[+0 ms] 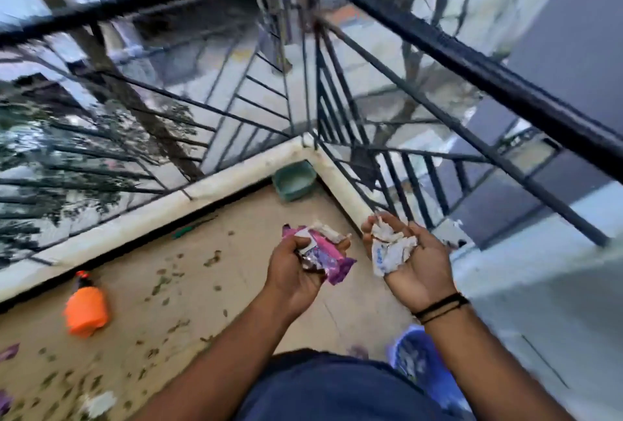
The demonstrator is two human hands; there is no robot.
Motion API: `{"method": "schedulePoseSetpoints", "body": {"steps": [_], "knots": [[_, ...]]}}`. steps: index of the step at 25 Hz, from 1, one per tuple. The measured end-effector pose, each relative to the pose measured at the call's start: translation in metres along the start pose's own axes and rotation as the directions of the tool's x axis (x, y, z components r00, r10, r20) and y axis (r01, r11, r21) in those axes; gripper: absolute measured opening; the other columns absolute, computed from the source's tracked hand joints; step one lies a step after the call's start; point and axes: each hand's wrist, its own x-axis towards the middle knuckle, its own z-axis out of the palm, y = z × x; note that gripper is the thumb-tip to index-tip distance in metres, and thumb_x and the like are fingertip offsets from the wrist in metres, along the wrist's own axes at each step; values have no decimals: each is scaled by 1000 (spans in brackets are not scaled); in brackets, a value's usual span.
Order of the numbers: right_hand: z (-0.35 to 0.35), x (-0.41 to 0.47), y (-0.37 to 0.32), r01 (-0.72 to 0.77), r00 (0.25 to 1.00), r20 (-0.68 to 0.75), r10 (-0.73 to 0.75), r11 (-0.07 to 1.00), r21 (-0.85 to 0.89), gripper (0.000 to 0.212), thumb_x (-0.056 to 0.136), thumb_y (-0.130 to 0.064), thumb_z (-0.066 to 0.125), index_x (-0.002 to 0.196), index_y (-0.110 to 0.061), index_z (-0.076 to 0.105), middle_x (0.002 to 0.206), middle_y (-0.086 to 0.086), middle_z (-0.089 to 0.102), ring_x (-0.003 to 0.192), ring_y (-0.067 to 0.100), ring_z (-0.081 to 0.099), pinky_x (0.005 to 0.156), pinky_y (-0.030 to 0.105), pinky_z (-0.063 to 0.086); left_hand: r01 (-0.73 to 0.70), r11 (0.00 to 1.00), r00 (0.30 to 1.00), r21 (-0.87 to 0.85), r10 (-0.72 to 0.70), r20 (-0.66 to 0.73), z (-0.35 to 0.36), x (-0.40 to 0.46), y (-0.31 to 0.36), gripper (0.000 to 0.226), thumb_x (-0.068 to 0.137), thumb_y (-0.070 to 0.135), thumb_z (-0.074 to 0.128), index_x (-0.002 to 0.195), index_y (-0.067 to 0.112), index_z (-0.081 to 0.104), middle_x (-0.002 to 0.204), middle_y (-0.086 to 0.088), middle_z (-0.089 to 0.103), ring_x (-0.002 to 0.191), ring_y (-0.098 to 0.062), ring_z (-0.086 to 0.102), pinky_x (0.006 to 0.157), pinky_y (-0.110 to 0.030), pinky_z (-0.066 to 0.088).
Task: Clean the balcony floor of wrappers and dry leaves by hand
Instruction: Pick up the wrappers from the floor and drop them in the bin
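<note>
Presently left hand (296, 272) grips pink wrappers (323, 253); open right hand (409, 259) cradles white wrappers (389, 247).

Wrappers (323, 252) in both hands (296, 272)

Orange bottle (86, 310), green tub (294, 180) in corner, black railing (472, 65).

Blur everywhere, and plenty cut off or covered.

The print on the white wrapper (391, 250) in the right hand (409, 260) is unreadable; the left hand (296, 272) covers part of the pink wrapper (325, 253). A purple scrap (8, 351) is clipped by the left edge, the blue shape (416, 358) behind the right forearm can't be identified, and the floor's leaves (161, 282) smear into specks.
</note>
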Motion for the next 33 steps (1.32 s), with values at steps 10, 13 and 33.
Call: {"method": "schedulePoseSetpoints", "body": {"steps": [10, 13, 33], "knots": [[-267, -45, 10, 217, 809, -583, -71, 958, 185, 45, 45, -29, 94, 80, -3, 79, 90, 14, 76, 76, 27, 76, 62, 39, 63, 469, 771, 867, 432, -309, -391, -59, 124, -220, 19, 95, 0, 47, 90, -1, 65, 88, -24, 71, 81, -38, 68, 85, -44, 56], [-361, -28, 45, 174, 628, -778, 19, 971, 164, 28, 89, -29, 69, 73, -7, 78, 83, 11, 76, 71, 22, 75, 61, 33, 62, 552, 667, 817, 501, -309, -488, -117, 189, -282, 10, 89, 0, 58, 81, 2, 63, 83, -23, 67, 78, -38, 67, 86, -46, 55], [-463, 90, 94, -476, 411, -910, -51, 839, -262, 49, 107, -51, 30, 93, -14, 58, 93, 9, 63, 80, 25, 63, 78, 38, 50, 631, 524, 776, 572, -438, -454, -254, 314, -284, 26, 104, 35, 49, 110, 13, 61, 100, -8, 68, 86, -20, 64, 96, -36, 46]]}}
